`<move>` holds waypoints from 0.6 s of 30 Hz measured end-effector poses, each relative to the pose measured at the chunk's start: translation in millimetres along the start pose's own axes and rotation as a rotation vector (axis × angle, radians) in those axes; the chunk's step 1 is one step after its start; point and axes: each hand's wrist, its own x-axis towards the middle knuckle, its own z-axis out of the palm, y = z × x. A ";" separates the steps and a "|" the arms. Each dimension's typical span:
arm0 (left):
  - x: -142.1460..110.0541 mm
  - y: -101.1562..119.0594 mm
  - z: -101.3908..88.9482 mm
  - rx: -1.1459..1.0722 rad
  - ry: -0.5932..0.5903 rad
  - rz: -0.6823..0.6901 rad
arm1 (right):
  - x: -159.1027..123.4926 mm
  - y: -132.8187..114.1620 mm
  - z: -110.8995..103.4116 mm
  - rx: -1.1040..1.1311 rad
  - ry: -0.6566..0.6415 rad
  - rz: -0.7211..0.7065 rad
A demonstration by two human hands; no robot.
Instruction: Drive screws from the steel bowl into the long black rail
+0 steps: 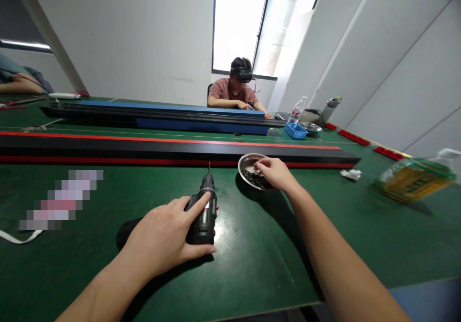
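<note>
My left hand [163, 235] is wrapped around a black cordless screwdriver [205, 211] that lies on the green table [252, 264], its bit pointing away from me. My right hand [275, 172] reaches into a small metal bowl [248, 161] of dark screws, fingers pinched together over them; what they hold is too small to see. Just beyond the bowl runs a long black bar with red edges [162, 148].
A second long black and blue bar [162, 115] lies further back. A person sits at the far side of the table. A blue tray [294, 130], a metal dish [311, 128], bottles, a yellow packet [414, 178] and a white scrap [351, 173] lie to the right.
</note>
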 end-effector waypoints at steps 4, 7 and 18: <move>0.5 -0.1 -1.2 0.005 -0.004 0.000 | -6.2 -1.3 -0.9 -0.088 -0.058 -0.039; 0.5 0.0 -1.6 0.004 0.000 0.003 | -9.7 -2.0 0.5 -0.193 -0.161 -0.077; -0.1 0.6 -2.5 0.003 -0.014 0.005 | -7.0 1.9 7.1 -0.259 -0.205 -0.055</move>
